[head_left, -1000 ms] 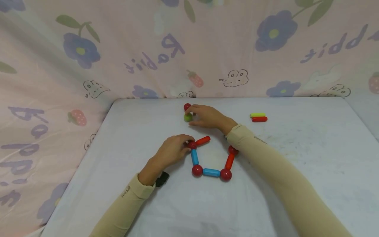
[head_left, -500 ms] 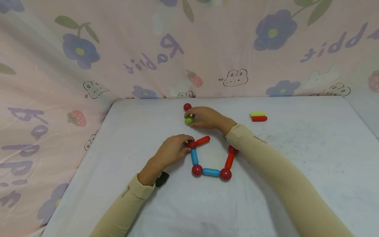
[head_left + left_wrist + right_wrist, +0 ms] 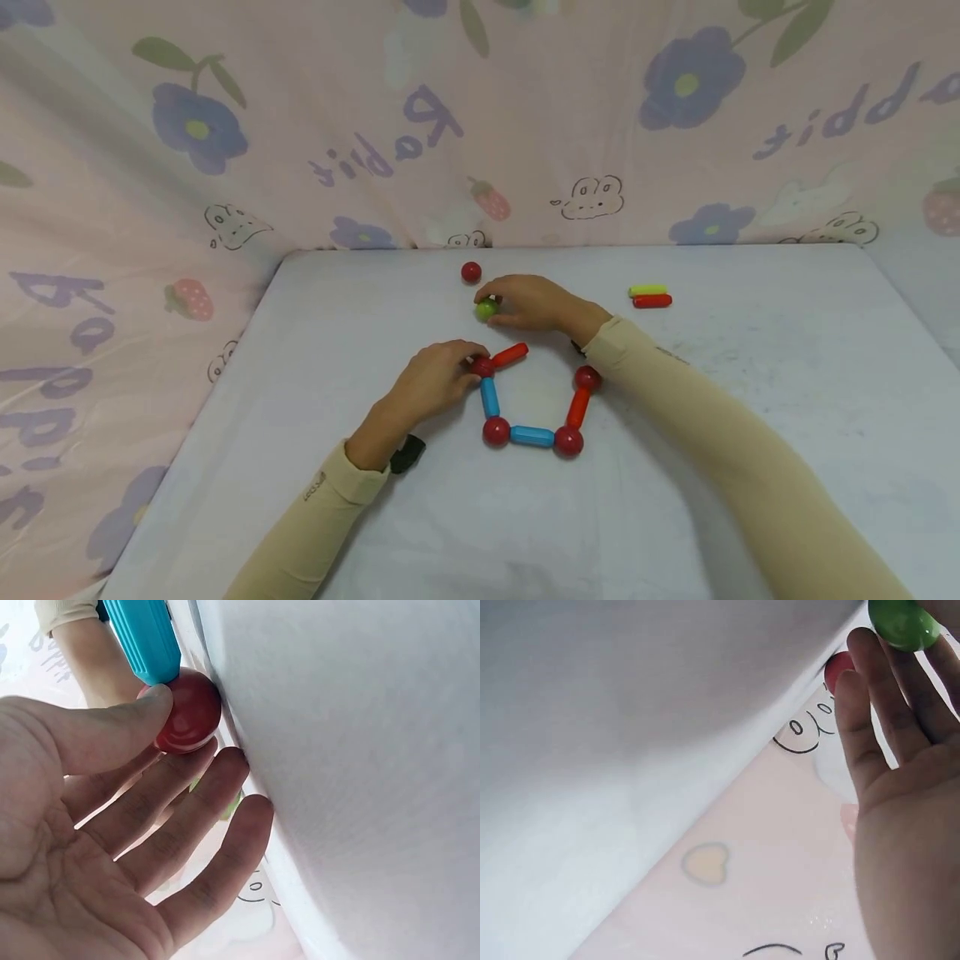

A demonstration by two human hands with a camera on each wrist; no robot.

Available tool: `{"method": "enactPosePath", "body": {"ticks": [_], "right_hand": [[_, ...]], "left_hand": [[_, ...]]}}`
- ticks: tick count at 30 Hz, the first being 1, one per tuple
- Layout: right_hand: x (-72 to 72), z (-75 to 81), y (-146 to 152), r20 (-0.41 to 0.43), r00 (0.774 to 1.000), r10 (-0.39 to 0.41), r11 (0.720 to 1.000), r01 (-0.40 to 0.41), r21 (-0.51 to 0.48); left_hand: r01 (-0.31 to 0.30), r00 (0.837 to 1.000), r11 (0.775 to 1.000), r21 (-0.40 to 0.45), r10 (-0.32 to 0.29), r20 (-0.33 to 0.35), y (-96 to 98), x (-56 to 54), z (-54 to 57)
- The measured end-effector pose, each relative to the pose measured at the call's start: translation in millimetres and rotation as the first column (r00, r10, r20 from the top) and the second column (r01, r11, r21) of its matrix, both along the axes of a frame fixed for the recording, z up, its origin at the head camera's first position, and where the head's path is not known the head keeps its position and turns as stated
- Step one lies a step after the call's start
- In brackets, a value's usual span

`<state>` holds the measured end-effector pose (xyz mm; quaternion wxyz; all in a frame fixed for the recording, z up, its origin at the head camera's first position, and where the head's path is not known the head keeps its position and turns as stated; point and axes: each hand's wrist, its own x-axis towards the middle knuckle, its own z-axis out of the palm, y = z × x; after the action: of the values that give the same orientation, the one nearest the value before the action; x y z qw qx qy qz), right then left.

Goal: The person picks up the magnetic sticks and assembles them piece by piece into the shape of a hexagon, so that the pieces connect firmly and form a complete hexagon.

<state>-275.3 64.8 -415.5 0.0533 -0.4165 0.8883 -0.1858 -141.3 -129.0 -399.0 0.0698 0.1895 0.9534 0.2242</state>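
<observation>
With thumb and fingers my left hand [image 3: 431, 379] pinches a red ball [image 3: 483, 367] at the upper left corner of a shape of rods and balls on the table. From this ball run a red rod [image 3: 511, 355], whose far end is free, and a blue rod [image 3: 146, 637]. Another blue rod [image 3: 532, 437] forms the lower side between two red balls, and a red rod [image 3: 578, 408] rises to a red ball [image 3: 587, 379] beside my right sleeve. Above the shape, my right hand [image 3: 536, 304] grips a green ball [image 3: 486, 311] between thumb and fingers.
A loose red ball [image 3: 471, 272] lies near the table's back edge. At the back right, a yellow rod [image 3: 648, 291] and a red rod [image 3: 652, 302] lie side by side. A patterned pink cloth [image 3: 525, 133] hangs behind the white table [image 3: 750, 400].
My right hand has moved the green ball slightly nearer and to the right, away from the loose red ball. The left hand stays on its red ball.
</observation>
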Motion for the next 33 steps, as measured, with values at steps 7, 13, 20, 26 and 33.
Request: {"method": "enactPosePath", "body": {"ticks": [7,13,20,26,33], "right_hand": [[13.0,-3.2,16,-0.012,0.999,-0.035,0.999,0.035,0.016],[23.6,-2.7,26,-0.017,0.997,-0.069,0.996,0.07,0.053],[34.6,-2.7,40,-0.019,0.997,-0.08,0.995,0.081,0.062],[45.6,0.8,53,-0.013,0.995,-0.099,0.994,0.099,0.044],[54.8,2.7,61,-0.014,0.993,-0.118,0.992,0.118,0.042]], "left_hand": [[-0.003,1.0,1.0,-0.007,0.003,0.004,-0.2,0.5,-1.5],[-0.005,1.0,1.0,-0.011,0.005,-0.002,-0.1,1.1,-0.7],[-0.003,1.0,1.0,-0.002,0.003,-0.008,0.1,1.7,-1.5],[-0.002,1.0,1.0,0.008,0.002,-0.014,0.4,1.9,-2.1],[-0.011,1.0,1.0,0.002,0.011,-0.015,0.9,1.9,-1.1]]}}
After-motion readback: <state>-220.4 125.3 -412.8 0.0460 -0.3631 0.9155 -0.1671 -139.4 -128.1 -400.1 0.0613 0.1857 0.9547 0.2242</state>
